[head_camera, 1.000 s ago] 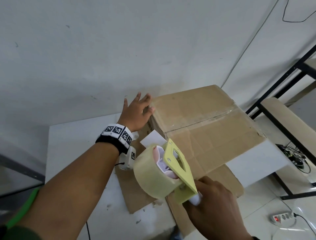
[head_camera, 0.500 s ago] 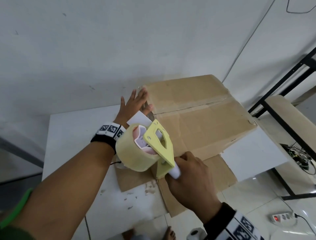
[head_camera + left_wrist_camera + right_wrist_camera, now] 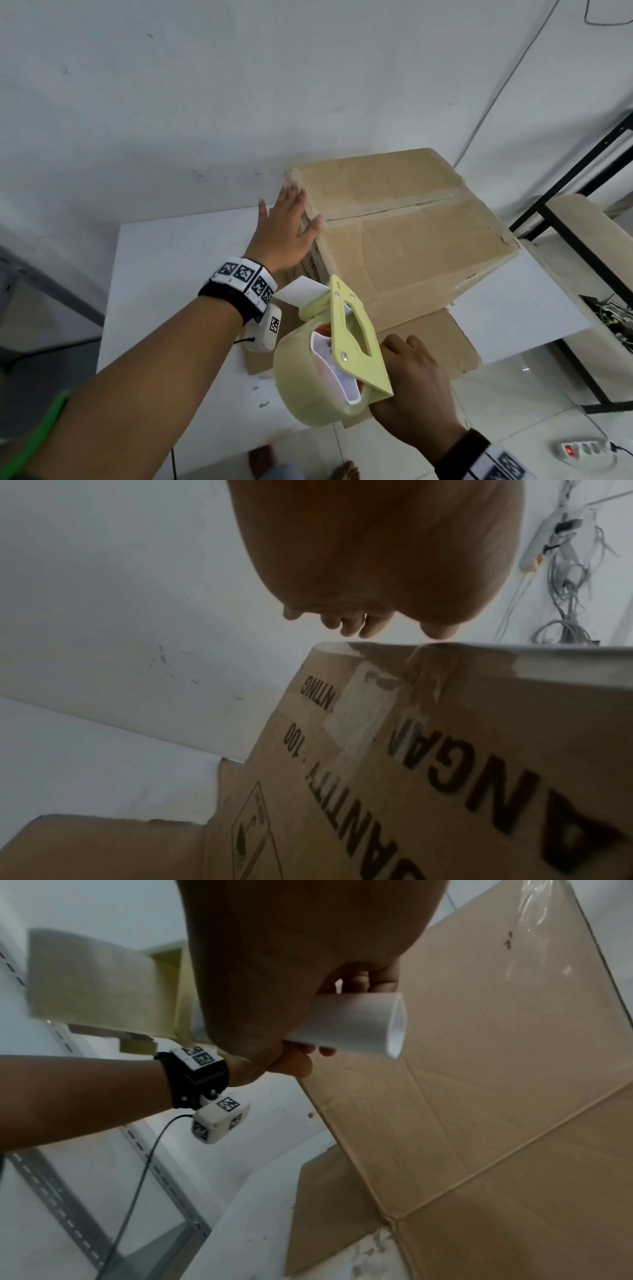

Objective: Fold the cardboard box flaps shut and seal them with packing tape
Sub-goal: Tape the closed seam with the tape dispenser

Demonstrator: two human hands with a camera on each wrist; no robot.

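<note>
A brown cardboard box (image 3: 407,233) stands on the white table (image 3: 164,267) with its two top flaps folded down and meeting at a seam. My left hand (image 3: 289,229) lies flat with straight fingers against the box's upper left edge, thumb on top; the left wrist view shows the fingertips (image 3: 346,620) just above the box (image 3: 428,750). My right hand (image 3: 414,387) grips the white handle (image 3: 356,1023) of a pale yellow tape dispenser (image 3: 349,339) loaded with a clear tape roll (image 3: 308,377), held in the air in front of the box (image 3: 496,1069).
The box's lower flaps (image 3: 445,346) splay out flat on the table under it. A white wall stands close behind. A black metal rack (image 3: 561,226) is at the right, and a power strip (image 3: 582,448) lies on the tiled floor.
The right hand has drawn the tape dispenser back toward me and lower, away from the box's left edge. The left hand stays pressed against the box's upper left edge.
</note>
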